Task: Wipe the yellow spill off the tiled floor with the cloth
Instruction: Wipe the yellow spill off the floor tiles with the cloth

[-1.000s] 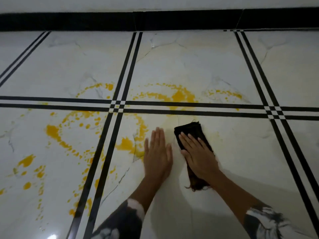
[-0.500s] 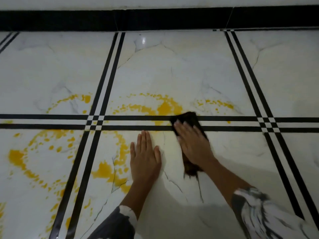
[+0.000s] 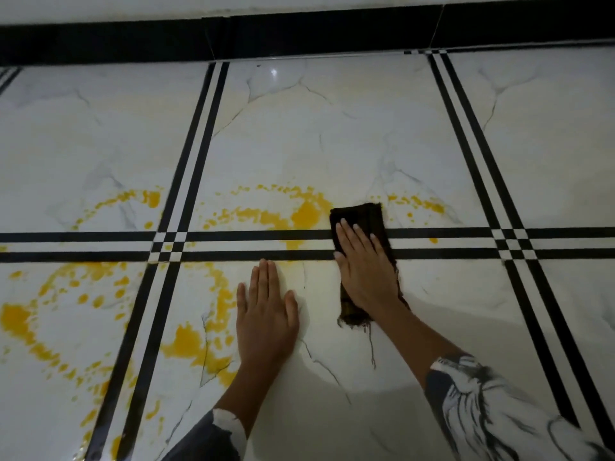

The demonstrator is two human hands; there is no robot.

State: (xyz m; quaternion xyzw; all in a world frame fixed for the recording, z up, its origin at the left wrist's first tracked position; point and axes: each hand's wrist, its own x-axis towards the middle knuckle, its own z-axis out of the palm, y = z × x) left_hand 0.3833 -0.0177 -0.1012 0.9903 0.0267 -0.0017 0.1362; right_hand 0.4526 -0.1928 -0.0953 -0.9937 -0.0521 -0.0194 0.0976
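A dark folded cloth [image 3: 361, 216] lies flat on the white marble-look tiled floor [image 3: 332, 144], across the horizontal black stripes. My right hand [image 3: 364, 269] presses on it with straight fingers, covering its middle. The cloth's far end touches the yellow spill [image 3: 307, 212], which runs in a ring of blotches and drops to the left, with more drops [image 3: 417, 202] just right of the cloth. My left hand [image 3: 266, 316] rests flat on the floor beside the cloth, fingers straight, next to a yellow blotch [image 3: 186, 339].
A black skirting band [image 3: 299, 34] runs along the wall at the top. Double black stripes [image 3: 186, 181] divide the tiles. Yellow splashes [image 3: 16, 316] cover the tiles at lower left. The tile at right [image 3: 549, 144] shows no yellow.
My right hand has pushed the cloth away from me, over the horizontal stripes and into the edge of the spill. My left hand stayed flat on the floor.
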